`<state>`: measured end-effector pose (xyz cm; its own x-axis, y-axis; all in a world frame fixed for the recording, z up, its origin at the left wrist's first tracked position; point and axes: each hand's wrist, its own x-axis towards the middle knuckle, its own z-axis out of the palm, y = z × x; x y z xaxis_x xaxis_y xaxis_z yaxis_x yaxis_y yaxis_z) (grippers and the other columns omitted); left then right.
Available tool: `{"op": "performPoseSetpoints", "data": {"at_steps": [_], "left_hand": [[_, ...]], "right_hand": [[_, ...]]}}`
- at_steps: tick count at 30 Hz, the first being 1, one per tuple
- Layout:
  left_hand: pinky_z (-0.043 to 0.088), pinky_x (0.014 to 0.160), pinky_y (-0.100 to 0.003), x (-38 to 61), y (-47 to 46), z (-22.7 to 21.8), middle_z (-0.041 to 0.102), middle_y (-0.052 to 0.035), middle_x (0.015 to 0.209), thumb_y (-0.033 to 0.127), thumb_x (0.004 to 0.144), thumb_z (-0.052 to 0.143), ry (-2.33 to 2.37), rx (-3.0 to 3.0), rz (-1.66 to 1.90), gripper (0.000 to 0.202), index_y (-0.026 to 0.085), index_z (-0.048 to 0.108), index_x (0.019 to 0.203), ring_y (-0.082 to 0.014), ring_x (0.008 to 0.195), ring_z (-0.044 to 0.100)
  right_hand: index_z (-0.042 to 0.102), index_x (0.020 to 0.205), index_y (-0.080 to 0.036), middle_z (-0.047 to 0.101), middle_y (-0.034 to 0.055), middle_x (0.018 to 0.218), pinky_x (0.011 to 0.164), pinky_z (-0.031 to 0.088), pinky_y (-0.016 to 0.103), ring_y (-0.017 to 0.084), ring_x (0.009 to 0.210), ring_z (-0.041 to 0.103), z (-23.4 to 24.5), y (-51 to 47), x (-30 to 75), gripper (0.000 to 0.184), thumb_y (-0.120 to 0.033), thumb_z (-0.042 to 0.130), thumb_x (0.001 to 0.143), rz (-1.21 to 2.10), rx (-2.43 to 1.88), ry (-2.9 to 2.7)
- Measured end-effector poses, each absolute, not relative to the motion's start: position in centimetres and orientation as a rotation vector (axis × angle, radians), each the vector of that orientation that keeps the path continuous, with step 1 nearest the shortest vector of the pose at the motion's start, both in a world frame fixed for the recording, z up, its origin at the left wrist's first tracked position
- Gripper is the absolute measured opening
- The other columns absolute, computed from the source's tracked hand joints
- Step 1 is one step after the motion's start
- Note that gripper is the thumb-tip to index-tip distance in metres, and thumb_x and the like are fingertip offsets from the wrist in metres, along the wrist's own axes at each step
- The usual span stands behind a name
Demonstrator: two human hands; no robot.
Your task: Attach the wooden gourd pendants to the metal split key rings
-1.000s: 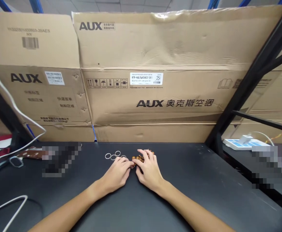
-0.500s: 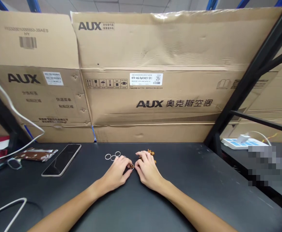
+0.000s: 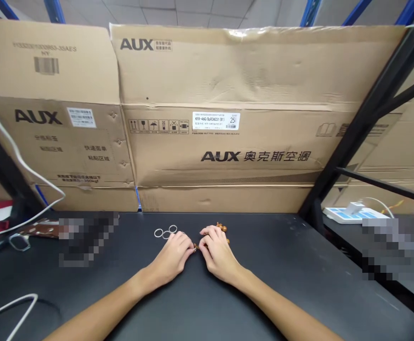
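Observation:
My left hand rests low over the dark table with thumb and fingers pinched together. A small metal ring shows at its fingertips. Against that ring is a small brown beaded pendant, which spans the narrow gap between both hands. My right hand is closed too, its thumb and forefinger pinched at the pendant's other end; the fingers partly hide it. Just beyond the right hand lie several glossy brown beaded pendants, partly covered by it. Several silver rings lie flat beyond my left hand.
A brown packet, glasses and a pixelated patch are on the left. A white cable hangs down there, and another cable lies nearer. Cardboard boxes stand behind. A power strip sits beyond the black frame.
The ring at my left fingertips has turned and shows less of its loop. More of the brown pendant shows between the hands. The whole view has shifted slightly.

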<state>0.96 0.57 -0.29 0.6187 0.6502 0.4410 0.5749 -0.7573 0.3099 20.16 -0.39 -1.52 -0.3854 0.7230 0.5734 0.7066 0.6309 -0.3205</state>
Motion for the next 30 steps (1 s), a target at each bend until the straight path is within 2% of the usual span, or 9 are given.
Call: {"op": "performPoseSetpoints", "data": {"at_steps": [10,16,22,30], "left_hand": [[0.042,0.079,-0.031,0.70,1.38,0.01,0.059,-0.0028,0.085,0.024,0.095,0.041,0.985,2.421,0.864,0.022,0.019,0.057,0.080,-0.0174,0.082,0.052],[0.042,0.082,-0.032,0.65,1.48,0.13,0.061,-0.0038,0.087,0.026,0.093,0.043,0.955,2.356,0.845,0.023,0.019,0.058,0.078,-0.0173,0.084,0.052],[0.043,0.085,-0.035,0.76,1.25,-0.21,0.059,-0.0034,0.095,0.032,0.087,0.056,0.956,2.387,0.835,0.024,0.018,0.055,0.067,-0.0183,0.091,0.052],[0.042,0.088,-0.035,0.86,1.01,-0.13,0.057,-0.0032,0.100,0.022,0.092,0.048,0.974,2.480,0.825,0.019,0.019,0.056,0.075,-0.0171,0.094,0.053]], "right_hand": [[0.058,0.087,-0.019,0.052,0.0101,0.110,0.091,0.040,0.045,0.026,0.109,0.043,-1.55,-0.75,20.04,0.007,-0.017,0.052,0.087,-0.035,-1.136,-2.215],[0.059,0.083,-0.019,0.052,0.0098,0.111,0.090,0.040,0.043,0.026,0.109,0.043,-1.48,-0.70,20.01,0.009,-0.017,0.052,0.087,-0.055,-1.139,-2.240],[0.059,0.082,-0.019,0.053,0.0101,0.112,0.092,0.038,0.046,0.028,0.112,0.041,-1.43,-0.86,20.04,0.007,-0.017,0.053,0.085,-0.076,-1.063,-2.268],[0.058,0.081,-0.019,0.054,0.0102,0.111,0.092,0.039,0.046,0.027,0.112,0.041,-1.43,-0.87,20.00,0.010,-0.017,0.051,0.087,-0.056,-1.063,-2.243]]}}
